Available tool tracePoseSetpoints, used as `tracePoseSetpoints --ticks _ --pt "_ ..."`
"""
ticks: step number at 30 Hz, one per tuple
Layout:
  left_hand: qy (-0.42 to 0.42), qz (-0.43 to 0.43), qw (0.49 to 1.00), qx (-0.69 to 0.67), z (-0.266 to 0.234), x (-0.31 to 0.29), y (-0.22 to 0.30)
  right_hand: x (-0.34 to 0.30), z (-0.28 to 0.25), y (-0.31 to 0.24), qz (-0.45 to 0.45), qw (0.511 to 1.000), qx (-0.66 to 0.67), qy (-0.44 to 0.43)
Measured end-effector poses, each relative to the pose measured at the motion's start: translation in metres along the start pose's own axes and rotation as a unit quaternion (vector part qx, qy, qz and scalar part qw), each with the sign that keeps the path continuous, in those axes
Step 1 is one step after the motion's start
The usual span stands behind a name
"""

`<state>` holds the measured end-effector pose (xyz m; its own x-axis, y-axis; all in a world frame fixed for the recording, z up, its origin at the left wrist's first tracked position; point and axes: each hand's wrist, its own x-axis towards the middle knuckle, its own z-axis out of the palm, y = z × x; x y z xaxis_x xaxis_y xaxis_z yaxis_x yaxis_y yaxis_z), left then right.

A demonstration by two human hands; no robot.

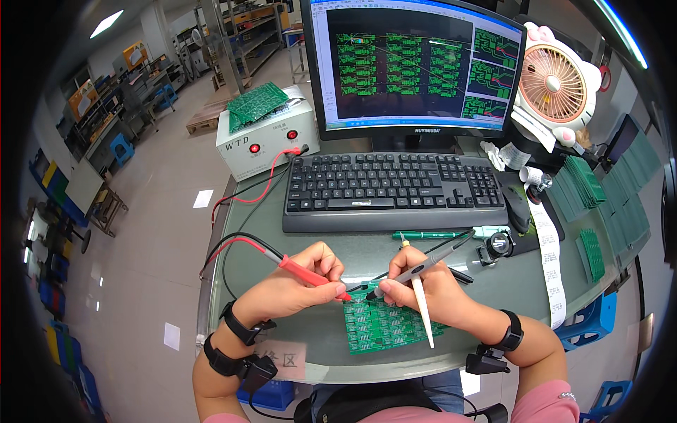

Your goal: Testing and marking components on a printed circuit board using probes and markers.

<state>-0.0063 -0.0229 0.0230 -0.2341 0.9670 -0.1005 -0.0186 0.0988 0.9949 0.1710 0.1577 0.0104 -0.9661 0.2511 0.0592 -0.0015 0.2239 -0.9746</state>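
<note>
Circuit board (pixel 363 333) — under red probe (pixel 307 273); bundle (pixel 257 107) atop white box (pixel 271 144).

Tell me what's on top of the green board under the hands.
The green board carries rows of small parts, with a red probe and a grey probe aimed at it. The right hand covers its upper right; what lies there is hidden.

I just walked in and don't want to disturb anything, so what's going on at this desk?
A person's left hand holds a red probe; their right hand holds a grey probe and a slim white tool. Both probe tips are at the upper-left part of a green circuit board, though contact is hard to confirm. Beyond sit a black keyboard and a monitor showing board layouts.
</note>
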Motion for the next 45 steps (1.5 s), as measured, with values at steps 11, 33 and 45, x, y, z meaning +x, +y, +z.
tracePoseSetpoints --ticks 11,33,45 --pt "0.003 -0.004 1.0 0.002 -0.002 0.001 -0.003 0.0 0.0 0.0 0.001 1.0 -0.001 0.001" --pt "-0.09 -0.062 0.99 -0.093 0.008 -0.006 0.008 0.018 -0.005 -0.034 -0.04 0.992 -0.107 -0.055" --pt "-0.052 0.134 0.946 -0.29 -0.011 0.005 -0.011 -0.027 -0.018 -0.032 -0.14 0.831 -0.516 -0.157"
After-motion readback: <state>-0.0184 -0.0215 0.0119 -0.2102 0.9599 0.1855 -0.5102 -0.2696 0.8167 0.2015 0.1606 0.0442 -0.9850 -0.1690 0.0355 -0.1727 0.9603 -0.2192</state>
